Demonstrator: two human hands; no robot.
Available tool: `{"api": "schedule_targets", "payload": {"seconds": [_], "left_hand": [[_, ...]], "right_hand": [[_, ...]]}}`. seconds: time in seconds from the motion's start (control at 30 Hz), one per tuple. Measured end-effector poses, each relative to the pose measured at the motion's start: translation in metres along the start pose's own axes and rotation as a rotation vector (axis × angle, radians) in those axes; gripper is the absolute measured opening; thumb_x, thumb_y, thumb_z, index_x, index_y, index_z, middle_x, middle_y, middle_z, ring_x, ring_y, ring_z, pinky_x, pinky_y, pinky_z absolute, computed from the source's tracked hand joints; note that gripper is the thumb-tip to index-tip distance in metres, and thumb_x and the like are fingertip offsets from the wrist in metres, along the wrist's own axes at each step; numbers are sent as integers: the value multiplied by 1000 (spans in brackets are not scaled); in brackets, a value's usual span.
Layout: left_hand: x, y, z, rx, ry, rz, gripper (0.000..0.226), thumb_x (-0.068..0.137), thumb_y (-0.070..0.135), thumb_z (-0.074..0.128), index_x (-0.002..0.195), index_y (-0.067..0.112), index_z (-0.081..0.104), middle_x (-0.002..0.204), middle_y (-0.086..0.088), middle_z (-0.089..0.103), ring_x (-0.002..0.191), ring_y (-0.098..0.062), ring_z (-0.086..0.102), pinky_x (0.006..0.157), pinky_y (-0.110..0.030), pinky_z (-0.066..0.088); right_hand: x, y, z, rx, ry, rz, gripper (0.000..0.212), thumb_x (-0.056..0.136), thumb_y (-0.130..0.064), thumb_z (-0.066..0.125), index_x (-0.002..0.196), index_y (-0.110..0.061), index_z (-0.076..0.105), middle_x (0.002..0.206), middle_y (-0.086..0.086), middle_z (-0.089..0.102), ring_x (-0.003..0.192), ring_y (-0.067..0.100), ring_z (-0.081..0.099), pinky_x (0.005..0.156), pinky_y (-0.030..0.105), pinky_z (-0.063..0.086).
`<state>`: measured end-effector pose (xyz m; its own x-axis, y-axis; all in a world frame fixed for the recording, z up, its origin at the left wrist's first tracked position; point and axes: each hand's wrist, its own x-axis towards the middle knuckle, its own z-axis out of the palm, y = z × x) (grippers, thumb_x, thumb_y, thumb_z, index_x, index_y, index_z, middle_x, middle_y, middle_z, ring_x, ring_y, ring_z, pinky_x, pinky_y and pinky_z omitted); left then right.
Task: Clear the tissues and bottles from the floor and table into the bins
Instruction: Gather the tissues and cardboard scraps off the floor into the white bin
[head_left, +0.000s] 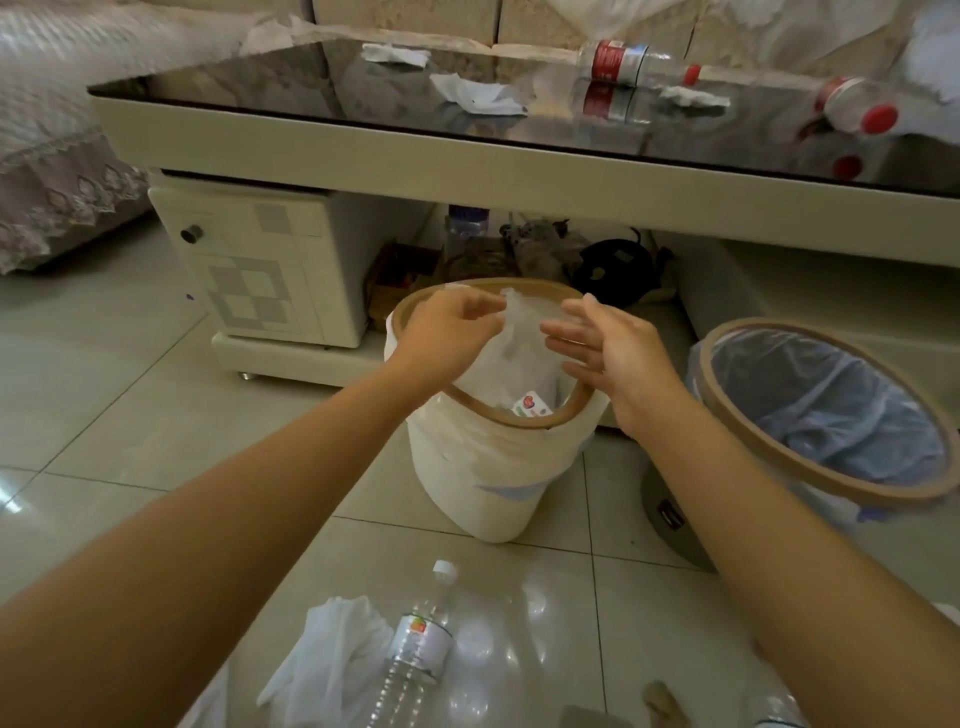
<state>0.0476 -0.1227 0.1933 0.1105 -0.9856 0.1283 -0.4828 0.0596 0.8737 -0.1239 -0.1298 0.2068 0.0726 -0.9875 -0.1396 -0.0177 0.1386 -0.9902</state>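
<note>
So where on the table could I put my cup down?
The table's left end is bare, left of the tissues. The right end is crowded with two red-capped bottles and another tissue.

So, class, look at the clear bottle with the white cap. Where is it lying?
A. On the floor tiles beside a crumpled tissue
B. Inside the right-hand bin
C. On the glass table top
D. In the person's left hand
A: the white-capped bottle lies on the floor tiles next to a crumpled tissue, in front of the white bin.
</note>
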Motion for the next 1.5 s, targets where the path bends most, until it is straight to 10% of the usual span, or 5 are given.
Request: {"api": "schedule_targets", "payload": {"seconds": [0.4,0.7,0.9,1.33,1.5], "left_hand": [[-130,0,73,-159,-288,64,18,88,18,66,105,24,68,95,11,67,83,0,61,72,-7,45],[-190,-84,159,335,-776,16,40,81,32,72,117,36,56,105,17,62,91,-4,60,81,-32,52],[-218,-118,196,665,-971,70,77,75,40,75,140,31,35,138,5,43,122,-19,45,93,-36,41],[-236,-135,209,890,-881,229,92,69,34,77,145,28,24,133,-1,37,119,-23,41,92,-34,40],[-233,-135,203,764,-815,111,51,81,31,67,128,28,47,119,2,52,107,-20,54,86,-31,38]], "right_hand": [[-90,68,-89,-213,2,68,19,97,-19,50,105,-17,67,96,3,74,92,21,70,88,40,50],[-159,178,-133,-558,-107,227,15,92,-19,59,104,-24,67,99,-3,69,88,10,65,71,18,50],[-179,242,-147,-1146,-370,68,38,92,-20,54,129,-27,54,133,-5,48,110,15,53,92,32,47],[-165,274,-138,-1561,-497,-49,33,93,-12,47,125,-17,49,123,8,43,103,26,49,77,39,50],[-167,272,-139,-1495,-489,-52,30,93,-9,46,121,-15,55,116,7,49,96,24,52,75,34,48]]}}
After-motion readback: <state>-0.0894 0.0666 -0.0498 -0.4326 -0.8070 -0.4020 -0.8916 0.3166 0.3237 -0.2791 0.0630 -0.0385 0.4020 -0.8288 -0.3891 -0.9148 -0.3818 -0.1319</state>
